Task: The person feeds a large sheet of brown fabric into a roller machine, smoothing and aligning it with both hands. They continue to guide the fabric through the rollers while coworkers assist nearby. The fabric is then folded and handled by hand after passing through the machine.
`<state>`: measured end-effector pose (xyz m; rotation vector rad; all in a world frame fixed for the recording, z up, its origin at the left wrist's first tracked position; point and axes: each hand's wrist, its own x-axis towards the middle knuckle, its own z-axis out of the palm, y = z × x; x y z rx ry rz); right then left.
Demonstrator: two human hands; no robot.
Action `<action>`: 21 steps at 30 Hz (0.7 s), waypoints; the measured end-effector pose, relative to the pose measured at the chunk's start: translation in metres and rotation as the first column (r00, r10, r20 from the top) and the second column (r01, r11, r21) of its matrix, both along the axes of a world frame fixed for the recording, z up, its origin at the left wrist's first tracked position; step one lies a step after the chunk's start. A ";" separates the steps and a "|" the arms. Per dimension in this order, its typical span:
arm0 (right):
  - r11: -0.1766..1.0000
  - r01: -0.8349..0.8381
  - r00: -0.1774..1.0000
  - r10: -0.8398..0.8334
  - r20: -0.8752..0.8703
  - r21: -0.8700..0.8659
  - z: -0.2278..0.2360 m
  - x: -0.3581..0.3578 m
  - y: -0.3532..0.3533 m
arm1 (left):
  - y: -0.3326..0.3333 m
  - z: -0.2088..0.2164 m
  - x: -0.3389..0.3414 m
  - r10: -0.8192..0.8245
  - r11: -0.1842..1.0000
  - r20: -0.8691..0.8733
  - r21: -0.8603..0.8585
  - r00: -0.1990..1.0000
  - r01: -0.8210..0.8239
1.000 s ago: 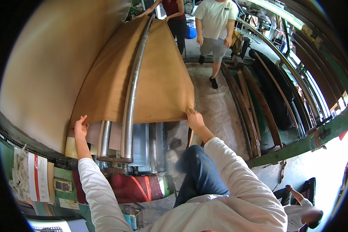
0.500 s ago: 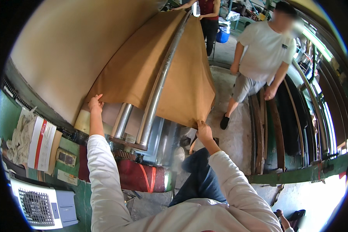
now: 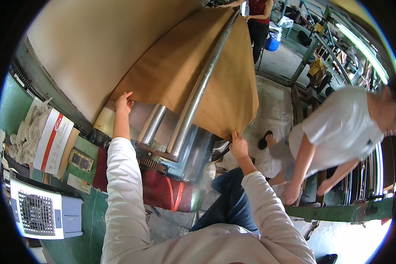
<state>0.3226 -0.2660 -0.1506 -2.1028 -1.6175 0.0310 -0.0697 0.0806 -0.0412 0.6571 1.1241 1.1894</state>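
Coming closer than a sec ago, a person in white point(image 3: 339, 125) is right of the long steel bar point(image 3: 202, 90), so there's less open floor point(image 3: 272, 99) there. The brown sheet point(image 3: 176, 64) goes under the bar, w/ edges out both sides. R hand point(image 3: 238, 145) pinches its near corner, right of bar; L hand point(image 3: 124, 104) is at its edge, left of bar, can't tell if gripping.

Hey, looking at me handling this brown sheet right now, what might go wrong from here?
The brown sheet gathers in folds where the right hand pinches it, so it might crease there.
The left hand is at the sheet's edge near the large curved surface, so it could get pinched if that turned.
An exposed gear shows near the left sleeve; if it ran, cloth might catch.
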 end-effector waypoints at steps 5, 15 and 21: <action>1.000 -0.008 0.999 0.008 0.033 0.003 -0.004 -0.003 0.005 | -0.011 0.015 0.010 -0.174 0.983 0.043 -0.054 0.984 0.176; 0.918 0.171 0.982 -0.187 0.012 0.358 0.002 0.067 0.007 | -0.039 0.038 0.023 0.093 0.996 -0.131 0.001 0.987 -0.094; 0.955 0.130 0.943 -0.036 -0.330 0.266 -0.033 0.070 0.021 | -0.044 0.040 0.024 0.225 0.974 -0.097 0.040 0.969 -0.222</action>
